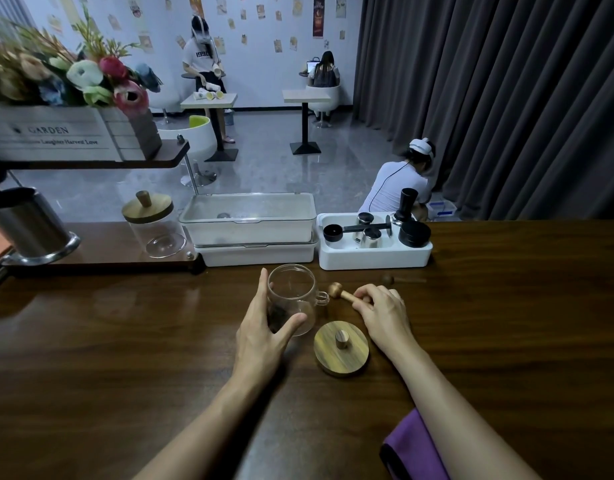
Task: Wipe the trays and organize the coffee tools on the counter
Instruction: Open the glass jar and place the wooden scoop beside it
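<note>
Left hand: the left hand (pixel 264 327) grasps the glass jar (pixel 291 299), thumb across its near wall and fingers round the far left side, probably to steady it upright.
Right hand: the right hand (pixel 381 308) curls its fingers over the handle of a wooden tool (pixel 340 293) lying on the worktop (pixel 125 341), knobbed end toward the jar, probably to lift it into the jar.
Jar: open and upright, mid-worktop, just short of the trays; something dark shows inside, but I cannot tell what.
Lid: the wooden lid (pixel 341 348) lies knob-up beside the jar, nearer the near edge, leaving the mouth free.
Trays: a white tray (pixel 374 259) of black and metal coffee tools sits at the far edge.
Cloth: a purple cloth (pixel 416 445) lies at the near edge beside the right forearm, handy for wiping.
</note>
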The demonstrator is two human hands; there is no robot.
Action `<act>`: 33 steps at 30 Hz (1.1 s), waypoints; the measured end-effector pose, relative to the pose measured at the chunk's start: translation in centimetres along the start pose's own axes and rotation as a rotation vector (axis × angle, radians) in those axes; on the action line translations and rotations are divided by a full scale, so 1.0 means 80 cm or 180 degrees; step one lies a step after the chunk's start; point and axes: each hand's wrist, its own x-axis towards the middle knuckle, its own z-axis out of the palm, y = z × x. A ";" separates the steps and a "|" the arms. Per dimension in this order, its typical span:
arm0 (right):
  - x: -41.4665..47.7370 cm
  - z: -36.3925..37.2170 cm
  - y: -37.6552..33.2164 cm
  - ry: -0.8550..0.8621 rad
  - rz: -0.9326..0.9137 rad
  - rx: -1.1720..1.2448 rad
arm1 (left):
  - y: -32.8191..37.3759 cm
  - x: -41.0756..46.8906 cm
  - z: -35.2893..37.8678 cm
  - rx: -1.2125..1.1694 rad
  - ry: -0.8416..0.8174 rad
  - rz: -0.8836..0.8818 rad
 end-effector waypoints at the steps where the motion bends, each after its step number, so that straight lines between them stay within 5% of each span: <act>1: 0.000 0.000 0.000 -0.0029 0.0005 -0.0004 | 0.000 0.000 0.000 -0.0011 -0.0002 -0.0003; 16: -0.007 -0.018 -0.003 0.0236 0.0205 0.1323 | -0.005 0.002 0.001 -0.0017 0.0001 0.0019; 25: -0.002 -0.025 0.000 -0.0227 0.0266 0.1089 | -0.003 0.001 0.000 0.0009 -0.0014 0.0004; 33: -0.001 -0.025 -0.002 -0.0103 0.0407 0.1356 | -0.005 0.002 0.002 0.0020 0.0020 -0.0004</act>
